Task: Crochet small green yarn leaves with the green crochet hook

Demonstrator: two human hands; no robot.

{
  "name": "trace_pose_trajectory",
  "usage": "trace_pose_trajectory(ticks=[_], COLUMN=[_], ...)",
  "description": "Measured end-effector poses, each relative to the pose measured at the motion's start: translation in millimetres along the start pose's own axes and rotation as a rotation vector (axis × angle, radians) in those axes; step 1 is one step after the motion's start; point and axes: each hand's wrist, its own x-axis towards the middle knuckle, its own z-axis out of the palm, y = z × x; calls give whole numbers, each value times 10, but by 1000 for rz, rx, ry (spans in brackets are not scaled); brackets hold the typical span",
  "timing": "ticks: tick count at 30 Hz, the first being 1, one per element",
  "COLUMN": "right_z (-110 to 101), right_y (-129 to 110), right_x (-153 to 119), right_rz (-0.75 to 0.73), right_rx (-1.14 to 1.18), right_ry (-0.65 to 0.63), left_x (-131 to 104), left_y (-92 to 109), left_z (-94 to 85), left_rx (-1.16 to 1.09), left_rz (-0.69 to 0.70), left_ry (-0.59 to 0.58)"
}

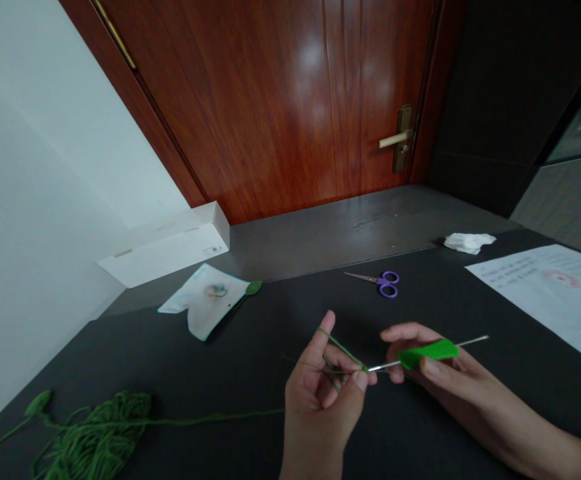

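My left hand [323,393] pinches a small piece of green yarn work [364,369] between thumb and fingers, with a strand looped over its raised index finger. In my right hand [445,373] is a thin metal crochet hook [473,341] with a bright green grip [428,353]. The hook's tip meets the yarn at my left fingertips. From my left hand a green strand [220,418] runs left to a loose heap of dark green yarn [100,437] at the lower left.
Purple-handled scissors [388,284] lie beyond my hands. A white cloth piece [215,297] with a green leaf [253,288], a long white box [170,247], crumpled tissue [469,243] and a printed sheet [550,287] rest on the dark table [250,347]. A small green bud [38,403] is far left.
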Motion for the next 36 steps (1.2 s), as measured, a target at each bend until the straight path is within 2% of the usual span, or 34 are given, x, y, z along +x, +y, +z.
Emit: trace_pose_trajectory(ticks=[8, 19, 25, 29, 36], right_z=[32, 0, 2, -9, -74], right_y=[-79, -100, -160, -167, -103], right_x=[-25, 6, 3, -8, -5], right_rz=[-20, 3, -5, -62, -272], right_rx=[-65, -40, -126, -208, -489], right_ry=[-31, -66, -42, -72, -96], left_x=[5, 13, -1, -17, -14], left_y=[-52, -49, -44, -45, -78], left_z=[-30, -56, -64, -73, -96], left_rx=[4, 0, 39, 48, 35], left_rz=[-101, -62, -26, -16, -72], left_ry=[-74, -83, -123, -175, -178])
